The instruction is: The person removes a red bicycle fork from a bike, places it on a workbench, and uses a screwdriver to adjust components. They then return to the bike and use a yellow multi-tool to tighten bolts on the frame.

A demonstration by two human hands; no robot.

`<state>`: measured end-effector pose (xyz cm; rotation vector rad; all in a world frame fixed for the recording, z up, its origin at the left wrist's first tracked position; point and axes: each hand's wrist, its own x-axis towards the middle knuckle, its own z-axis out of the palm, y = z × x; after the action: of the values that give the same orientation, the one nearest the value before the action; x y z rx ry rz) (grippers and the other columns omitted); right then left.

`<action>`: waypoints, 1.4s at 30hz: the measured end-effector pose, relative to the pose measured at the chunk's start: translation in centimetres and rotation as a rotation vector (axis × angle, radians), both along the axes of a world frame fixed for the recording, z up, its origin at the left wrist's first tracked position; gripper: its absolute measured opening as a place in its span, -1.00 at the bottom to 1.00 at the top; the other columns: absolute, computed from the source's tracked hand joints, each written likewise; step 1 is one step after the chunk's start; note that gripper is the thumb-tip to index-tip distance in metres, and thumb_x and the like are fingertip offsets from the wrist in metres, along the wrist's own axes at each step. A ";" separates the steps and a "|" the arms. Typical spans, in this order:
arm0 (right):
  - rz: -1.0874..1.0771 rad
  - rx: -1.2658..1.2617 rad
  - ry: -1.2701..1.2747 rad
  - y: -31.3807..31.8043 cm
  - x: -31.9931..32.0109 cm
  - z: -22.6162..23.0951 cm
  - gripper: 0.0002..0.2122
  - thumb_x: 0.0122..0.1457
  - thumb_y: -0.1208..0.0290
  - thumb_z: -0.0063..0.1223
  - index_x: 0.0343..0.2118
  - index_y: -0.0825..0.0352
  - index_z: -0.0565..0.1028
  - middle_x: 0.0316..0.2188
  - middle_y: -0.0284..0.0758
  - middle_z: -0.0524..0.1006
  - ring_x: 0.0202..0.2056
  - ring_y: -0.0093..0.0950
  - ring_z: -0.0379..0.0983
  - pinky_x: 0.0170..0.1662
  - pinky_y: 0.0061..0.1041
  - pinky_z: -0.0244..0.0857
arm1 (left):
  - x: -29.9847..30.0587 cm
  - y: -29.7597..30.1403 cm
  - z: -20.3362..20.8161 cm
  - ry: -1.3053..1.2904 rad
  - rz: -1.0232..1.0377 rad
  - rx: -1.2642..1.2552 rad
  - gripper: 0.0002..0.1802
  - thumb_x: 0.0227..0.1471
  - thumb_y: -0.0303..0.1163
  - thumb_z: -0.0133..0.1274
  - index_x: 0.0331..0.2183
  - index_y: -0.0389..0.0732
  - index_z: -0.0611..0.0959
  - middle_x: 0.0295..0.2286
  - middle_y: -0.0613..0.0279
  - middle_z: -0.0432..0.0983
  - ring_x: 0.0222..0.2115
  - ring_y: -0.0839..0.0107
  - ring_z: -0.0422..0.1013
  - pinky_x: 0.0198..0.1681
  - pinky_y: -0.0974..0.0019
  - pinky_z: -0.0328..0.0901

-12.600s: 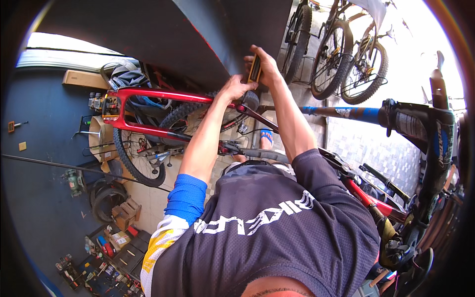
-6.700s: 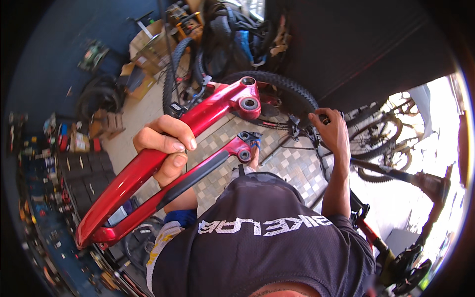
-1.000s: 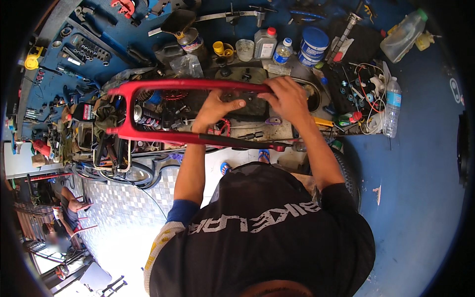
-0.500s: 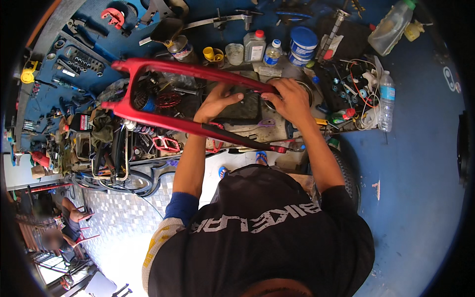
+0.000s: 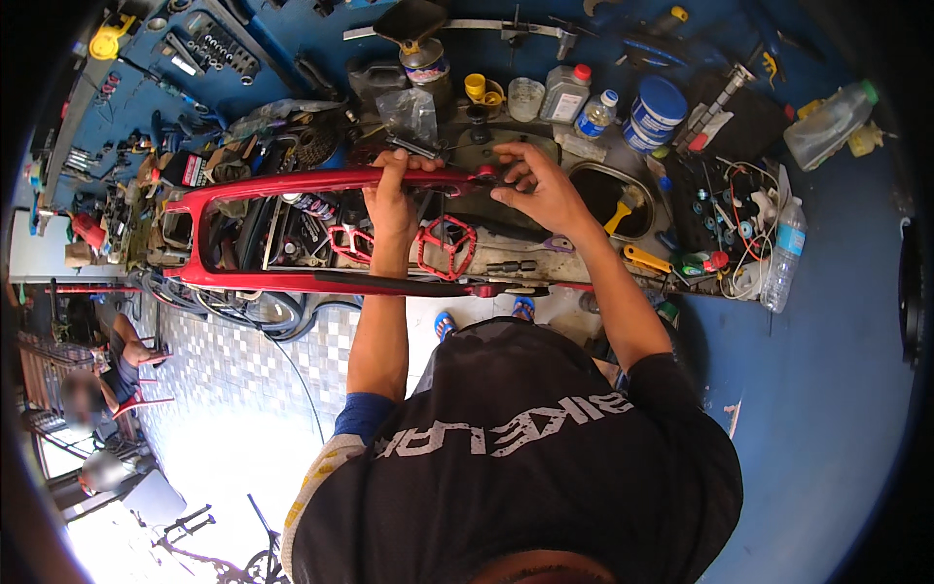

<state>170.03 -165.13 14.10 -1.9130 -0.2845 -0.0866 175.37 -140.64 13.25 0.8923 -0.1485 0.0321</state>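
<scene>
A red, two-armed bicycle swingarm [image 5: 292, 183] is held up over the bench, its joined end to the left and both arms running rightward. My left hand [image 5: 391, 202] is wrapped round the far arm, fingers on top. Close to the right tip of that arm is my right hand [image 5: 547, 195], fingers curved and thumb apart. I see no clear object in it; whether a fingertip touches the tip is hard to tell. Beneath the swingarm lie a red pedal [image 5: 447, 247] and another red pedal [image 5: 350, 243].
Right of my hands sits a metal basin [image 5: 646, 232] with a yellow-handled brush [image 5: 621, 210] in it. Bottles, a blue tub [image 5: 655, 113] and a funnel [image 5: 409, 21] line the back. Tools hang on the blue wall. A plastic water bottle [image 5: 784, 255] stands at the bench's right end.
My right hand has come off the swingarm's far arm tip. The swingarm has levelled and moved left and nearer, and my left hand now grips its far arm. The view has shifted.
</scene>
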 end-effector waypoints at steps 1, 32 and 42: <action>0.003 0.005 0.006 0.1 0.0 -0.1 -0.41 0.12 0.42 0.43 0.22 0.24 0.42 0.02 -0.35 0.49 -0.14 -0.57 0.47 -0.12 -0.54 0.40 | 0.0 0.3 0.0 0.022 0.020 -0.023 -0.79 0.28 -0.30 0.12 -0.38 -0.19 0.55 -0.46 0.13 0.56 -0.34 0.22 0.53 0.06 -0.15 0.44; -0.211 -0.335 0.106 -5.6 -7.0 -9.2 -0.87 0.29 0.45 0.12 -0.16 0.35 0.54 -0.29 -0.22 0.60 -0.26 -0.25 0.60 -0.19 -0.32 0.42 | 1.8 0.2 -2.2 0.275 0.084 -0.023 -0.69 0.28 -0.17 0.19 -0.35 -0.21 0.59 -0.40 0.11 0.61 -0.31 0.21 0.59 -0.09 0.09 0.49; -0.312 -0.125 -0.023 -2.3 -4.2 -3.7 -0.74 0.35 0.25 0.15 -0.06 0.32 0.59 -0.27 -0.12 0.66 -0.36 -0.20 0.60 -0.24 -0.31 0.43 | 1.8 -0.7 -2.9 0.413 -0.035 -0.126 -0.64 0.30 -0.09 0.15 -0.34 -0.20 0.59 -0.34 0.11 0.59 -0.19 0.11 0.55 0.06 0.00 0.43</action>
<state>165.79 -167.43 10.39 -2.0696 -0.0044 -0.3055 177.16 -141.38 10.35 0.7532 0.2211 -0.1729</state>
